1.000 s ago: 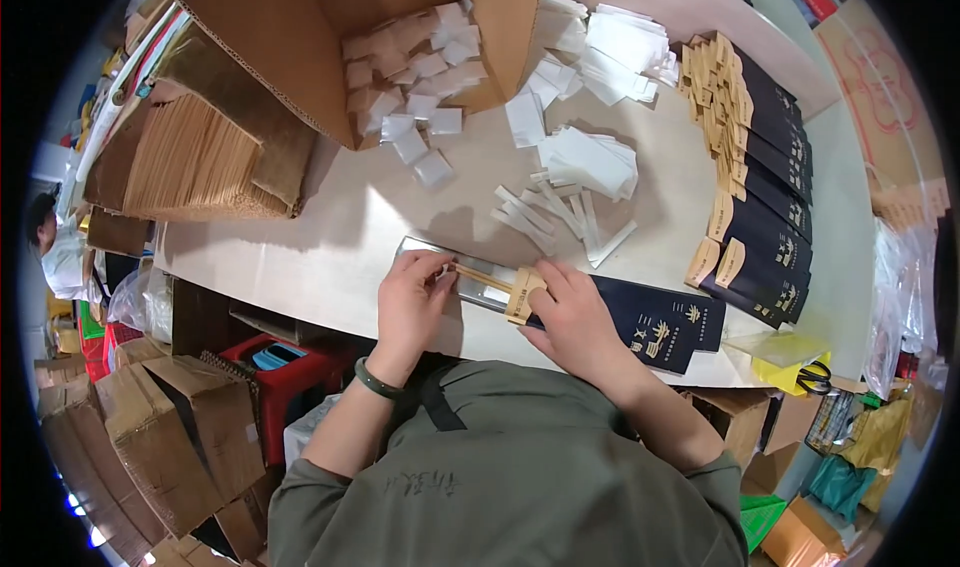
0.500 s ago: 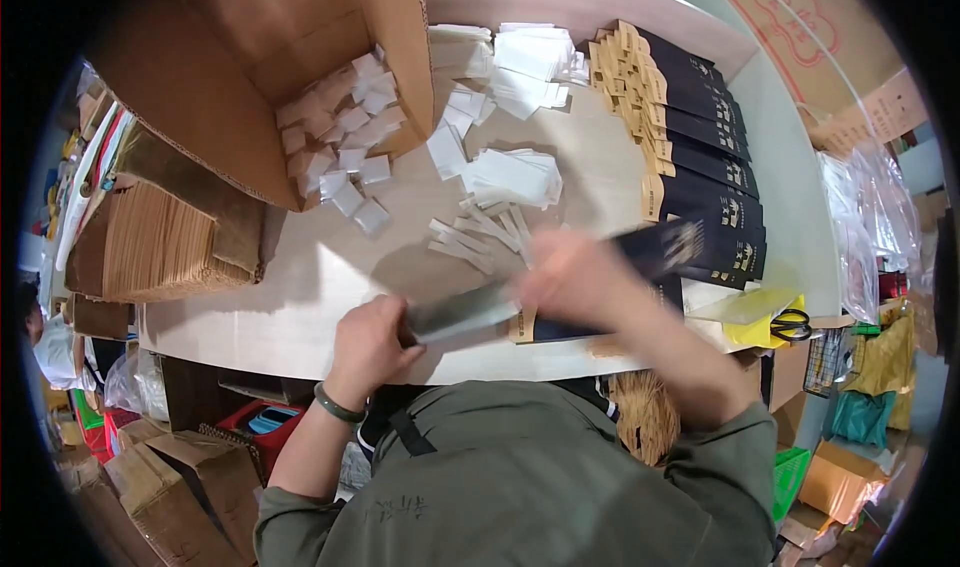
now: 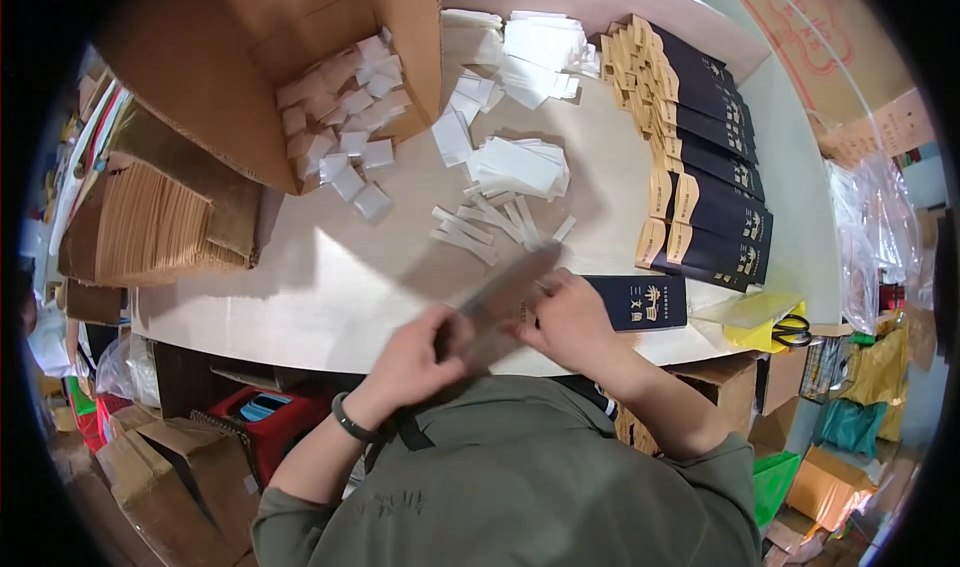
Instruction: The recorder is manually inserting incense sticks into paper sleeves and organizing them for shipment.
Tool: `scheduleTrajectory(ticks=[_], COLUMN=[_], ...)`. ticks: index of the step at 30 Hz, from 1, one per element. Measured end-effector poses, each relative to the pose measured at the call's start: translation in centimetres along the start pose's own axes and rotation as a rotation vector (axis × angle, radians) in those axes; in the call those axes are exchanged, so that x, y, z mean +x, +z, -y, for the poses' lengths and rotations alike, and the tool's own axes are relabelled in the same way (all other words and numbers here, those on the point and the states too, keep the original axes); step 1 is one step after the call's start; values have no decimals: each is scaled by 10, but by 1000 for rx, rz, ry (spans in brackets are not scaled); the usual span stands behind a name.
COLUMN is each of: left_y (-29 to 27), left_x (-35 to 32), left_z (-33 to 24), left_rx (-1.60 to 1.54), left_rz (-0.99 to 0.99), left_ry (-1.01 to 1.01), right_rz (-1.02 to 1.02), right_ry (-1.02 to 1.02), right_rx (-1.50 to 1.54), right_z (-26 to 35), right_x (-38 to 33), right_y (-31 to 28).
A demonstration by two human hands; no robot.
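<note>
A long, flat, greyish translucent piece (image 3: pixel 512 285), smeared by motion, slants up and away between my hands; its exact kind is unclear. My left hand (image 3: pixel 425 355) is closed round its near end. At the piece's right edge, my right hand (image 3: pixel 568 325) has its fingers bent and pinched, with the tips against it. Just right of that hand a navy sleeve (image 3: pixel 640 302) with gold print lies flat by the table's front edge. Beyond the piece are loose white strips (image 3: pixel 490 222) and a fanned stack of white cards (image 3: pixel 518 167).
An open carton (image 3: pixel 190 87) with small white packets (image 3: pixel 350 117) stands at the left, beside a bundle of brown cardboard sheets (image 3: pixel 150 229). More white card stacks (image 3: pixel 540 52) lie at the back. Overlapping navy sleeves with tan ends (image 3: pixel 715 157) line the right; scissors (image 3: pixel 792 330) rest by a yellow holder (image 3: pixel 752 317).
My right hand has slowed and come down and slightly left; the blurred navy piece beside it no longer shows there. My left hand moved right, and the greyish piece now slants more steeply.
</note>
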State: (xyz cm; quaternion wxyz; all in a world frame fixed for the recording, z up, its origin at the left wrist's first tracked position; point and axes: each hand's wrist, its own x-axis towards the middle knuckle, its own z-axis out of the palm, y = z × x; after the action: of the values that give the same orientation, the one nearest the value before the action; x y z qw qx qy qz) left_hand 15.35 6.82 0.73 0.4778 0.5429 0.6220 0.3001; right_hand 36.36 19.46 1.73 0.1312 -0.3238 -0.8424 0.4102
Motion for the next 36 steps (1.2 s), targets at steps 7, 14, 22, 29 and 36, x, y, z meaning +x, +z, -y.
scheduleTrajectory(ticks=[7,14,22,29,36], left_y=[-22,-50,-121,-128,-95], left_x=[-11,-7,78,109,57], left_z=[12,-5,41,50,19], left_rx=[570,658,946,1122,264], left_rz=[-312,22,-436,-330,-533], left_ry=[54,116,403,38,91], right_rz=[105,-29,-189,-17,-213], right_ry=[242,31,-243,-189,48], right_rx=[-380,-240,-556,-470,-82], right_z=[0,7,-61,-67,-29], right_x=[19,25,51,42,80], right_y=[12,57,-48,-48,-79])
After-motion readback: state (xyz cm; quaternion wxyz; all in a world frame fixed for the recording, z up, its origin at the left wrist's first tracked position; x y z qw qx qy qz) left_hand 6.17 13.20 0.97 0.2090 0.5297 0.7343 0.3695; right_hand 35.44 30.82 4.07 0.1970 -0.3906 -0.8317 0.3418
